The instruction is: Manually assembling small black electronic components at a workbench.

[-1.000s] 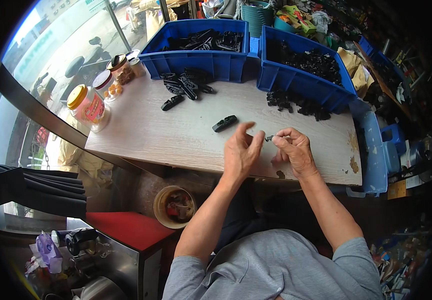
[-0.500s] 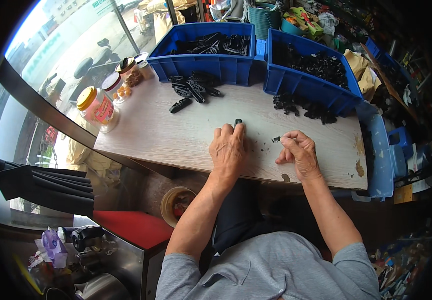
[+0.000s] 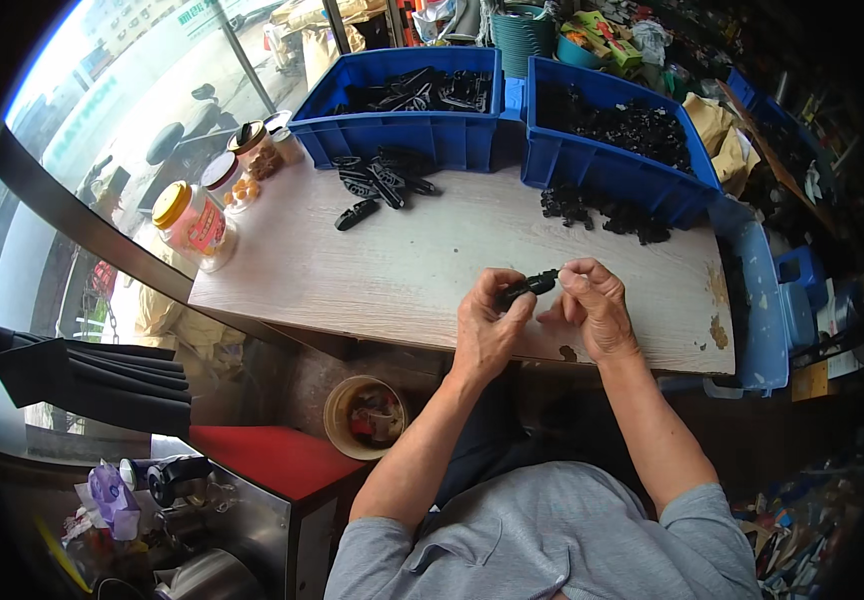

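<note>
Over the front of the table, my left hand (image 3: 484, 328) is closed around a long black plastic piece (image 3: 526, 291). That piece lies tilted, its far end pointing toward my right hand (image 3: 600, 308). The thumb and forefinger of my right hand are pinched together right at that end. A small black plastic piece is between them, mostly hidden where it meets the long piece. Farther off on the table is a pile of similar long black pieces (image 3: 386, 184). To the right are heaps of small black pieces (image 3: 636, 222).
Two blue bins stand at the back, the left bin (image 3: 402, 138) with long black pieces, the right bin (image 3: 602, 180) with small ones. Several lidded jars (image 3: 195, 228) line the table's left edge. Below the table stands a bucket (image 3: 332, 425) beside a red-topped cabinet (image 3: 272, 458).
My left hand has lifted the long black piece off the table and moved it right and nearer, up to my right hand. My right hand has hardly moved.
</note>
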